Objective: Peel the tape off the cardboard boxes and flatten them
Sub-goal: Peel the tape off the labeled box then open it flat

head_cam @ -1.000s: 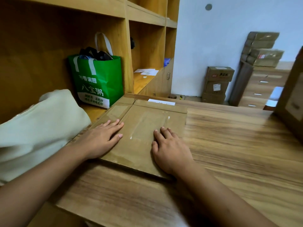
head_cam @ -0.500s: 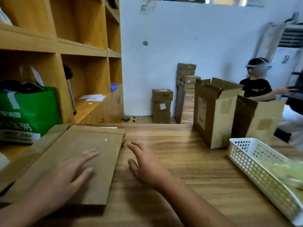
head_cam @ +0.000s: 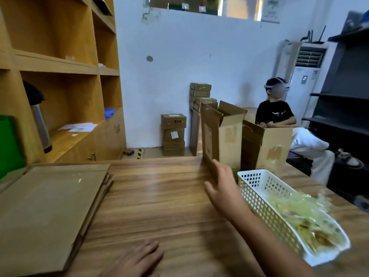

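A wood-grain table [head_cam: 159,196] is filling the foreground. A white perforated plastic basket [head_cam: 259,200] is resting on its right side. A tall light-wood shelf unit [head_cam: 60,64] is standing at the left. A silver cylindrical flask with a black cap [head_cam: 40,120] is standing in one compartment, with white paper sheets [head_cam: 78,126] lying near it. A green bag [head_cam: 10,144] is showing at the left edge. A person in a black T-shirt [head_cam: 274,114] is sitting at the far right, near a white floor-standing air conditioner [head_cam: 303,80] and a dark shelving rack [head_cam: 343,96].
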`<state>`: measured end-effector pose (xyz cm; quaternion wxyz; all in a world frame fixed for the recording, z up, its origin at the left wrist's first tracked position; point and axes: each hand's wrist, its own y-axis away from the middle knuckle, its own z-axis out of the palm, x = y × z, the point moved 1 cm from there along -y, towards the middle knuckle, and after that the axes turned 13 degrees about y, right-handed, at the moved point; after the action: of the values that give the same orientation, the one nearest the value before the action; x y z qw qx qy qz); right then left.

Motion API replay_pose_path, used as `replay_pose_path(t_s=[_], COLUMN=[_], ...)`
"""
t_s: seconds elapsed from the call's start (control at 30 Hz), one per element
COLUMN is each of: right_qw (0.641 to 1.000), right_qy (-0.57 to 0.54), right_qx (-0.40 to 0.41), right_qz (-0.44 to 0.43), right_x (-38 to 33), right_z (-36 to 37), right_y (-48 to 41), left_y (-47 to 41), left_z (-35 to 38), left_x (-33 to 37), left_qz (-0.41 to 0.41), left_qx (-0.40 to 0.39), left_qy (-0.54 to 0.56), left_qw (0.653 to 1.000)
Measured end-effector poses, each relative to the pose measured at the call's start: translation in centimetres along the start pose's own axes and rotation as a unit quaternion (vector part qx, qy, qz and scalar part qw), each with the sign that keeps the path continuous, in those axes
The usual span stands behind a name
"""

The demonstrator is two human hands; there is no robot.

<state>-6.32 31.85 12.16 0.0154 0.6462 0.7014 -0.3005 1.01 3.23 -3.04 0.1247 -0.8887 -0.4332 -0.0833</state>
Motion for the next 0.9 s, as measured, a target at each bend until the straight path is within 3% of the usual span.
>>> replay_pose_path(t_s=[0.1,0.17,0.23,0.3,0.33,0.4,0.43,0.47,0.5,0.53,0.6,0.7,0.83,0.9], right_qw=[0.994,0.987,0.982,0.979,0.978,0.978,0.978,0.977,0.975,0.974,0.970,0.966,0.962,0.961], right_qy=[-0.045,-0.070,-0.079,-0.084,-0.086,-0.082,-0.079,-0.079,-0.083,-0.086,-0.092,-0.088,-0.091,-0.099], right_qx=[0.061,0.091,0.122,0.127,0.122,0.115,0.113,0.110,0.108,0.106,0.104,0.099,0.111,0.120], right_qz=[0.081,0.109,0.122,0.138,0.146,0.155,0.159,0.164,0.173,0.183,0.201,0.223,0.233,0.228], right_x=[1.3,1.9,2.5,3.0,3.2,3.4,3.5,3.5,3.4,3.3,3.3,3.2,3.5,3.6], right_z=[-1.4,-2.1,-2.6,-2.9,-2.9,-2.8,-2.6,-2.5,-2.3,-2.2,-1.9,-1.6,-1.5,-1.5], right_y=[-2.3,-3.9,-5.5,-6.8,-7.5,-8.6,-9.2,-9.7,-10.2,-10.6,-11.3,-12.0,-12.4,-12.3], left_y=[-1.0,-1.0,-1.7,-1.9,-2.1,-1.5,-1.9,-1.9,-1.7,-1.4,-1.7,-0.7,-0.9,-0.7], left_z=[-0.9,0.0,0.5,2.1,2.5,1.8,1.4,1.4,1.5,1.5,0.6,1.8,0.9,-1.7], left_x=[1.2,-0.2,-0.7,-2.4,-2.8,-2.5,-2.1,-2.6,-3.0,-2.5,-1.5,-1.4,-0.9,1.0], left_qz=[-0.025,0.029,-0.018,0.008,0.012,-0.039,-0.067,0.018,0.046,0.036,-0.050,-0.041,-0.035,-0.068], left_qx=[0.002,-0.013,0.002,0.056,0.043,-0.091,-0.094,-0.023,-0.002,-0.048,-0.021,-0.038,-0.049,-0.085], left_qy=[0.018,-0.039,-0.087,-0.152,-0.162,-0.026,0.045,-0.031,-0.036,-0.047,-0.092,-0.168,-0.082,0.059], left_qw=[1.000,0.999,0.996,0.987,0.986,0.995,0.992,0.999,0.998,0.997,0.994,0.984,0.995,0.992])
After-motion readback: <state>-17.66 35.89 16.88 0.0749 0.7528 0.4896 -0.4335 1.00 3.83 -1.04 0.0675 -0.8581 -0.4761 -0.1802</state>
